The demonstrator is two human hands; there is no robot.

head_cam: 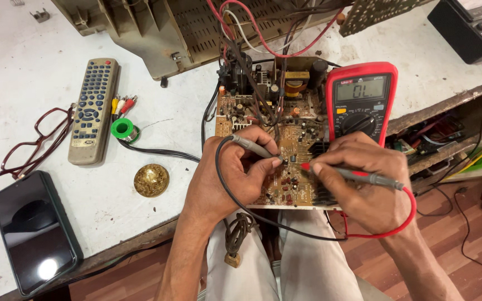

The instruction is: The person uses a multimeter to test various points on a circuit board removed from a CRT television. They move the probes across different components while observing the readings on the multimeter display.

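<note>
A brown circuit board (285, 139) crowded with components lies at the table's front edge, over my lap. My left hand (232, 170) pinches a grey test probe (255, 147) with a black lead, tip down on the board's middle. My right hand (364, 178) grips a red test probe (358, 175) with a red lead, its tip touching the board just right of the grey probe's. A red multimeter (361, 100) with a lit display rests on the board's right side, above my right hand.
A grey remote control (93, 108), red-framed glasses (34, 139), a dark phone (34, 231), a green solder spool (123, 129) and a brass disc (151, 180) lie on the white table (23, 61) to the left. A beige appliance casing (157, 30) with trailing wires stands behind the board.
</note>
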